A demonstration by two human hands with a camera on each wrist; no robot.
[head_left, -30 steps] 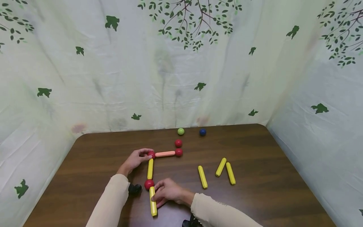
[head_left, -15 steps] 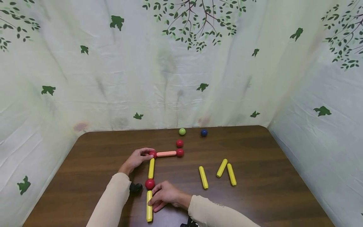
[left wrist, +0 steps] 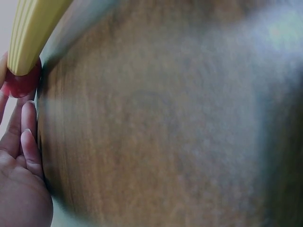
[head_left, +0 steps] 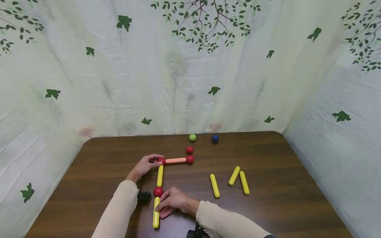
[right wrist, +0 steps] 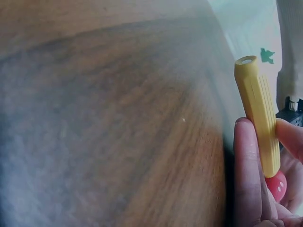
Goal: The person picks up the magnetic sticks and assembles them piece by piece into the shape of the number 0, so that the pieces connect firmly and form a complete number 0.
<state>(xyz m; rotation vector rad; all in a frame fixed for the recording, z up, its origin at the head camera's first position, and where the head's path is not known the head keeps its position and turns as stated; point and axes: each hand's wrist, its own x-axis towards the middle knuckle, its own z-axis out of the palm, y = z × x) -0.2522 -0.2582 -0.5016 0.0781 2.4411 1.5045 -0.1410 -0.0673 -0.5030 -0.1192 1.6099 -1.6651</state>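
In the head view my left hand [head_left: 145, 168] pinches a red ball [head_left: 161, 161] where a pink stick [head_left: 175, 160] and a yellow stick [head_left: 160, 176] meet. A larger-looking red ball [head_left: 158, 191] sits at that yellow stick's near end. My right hand [head_left: 176, 201] pinches a second yellow stick [head_left: 156, 218] between thumb and fingers, its far end against this ball. Another red ball [head_left: 190, 159] caps the pink stick's right end. The right wrist view shows the held yellow stick [right wrist: 258, 111], with a hole in its free end, and the red ball [right wrist: 277, 185].
Three loose yellow sticks [head_left: 215, 185] lie on the right of the brown table [head_left: 282, 198]. A loose red ball [head_left: 189, 150] lies just beyond the pink stick's end ball. A green ball [head_left: 192, 137] and a blue ball [head_left: 215, 138] are near the table's back edge.
The yellow stick in my right hand first drew back from the near red ball, leaving a small gap, and now touches it, more in line. My left hand keeps its hold.
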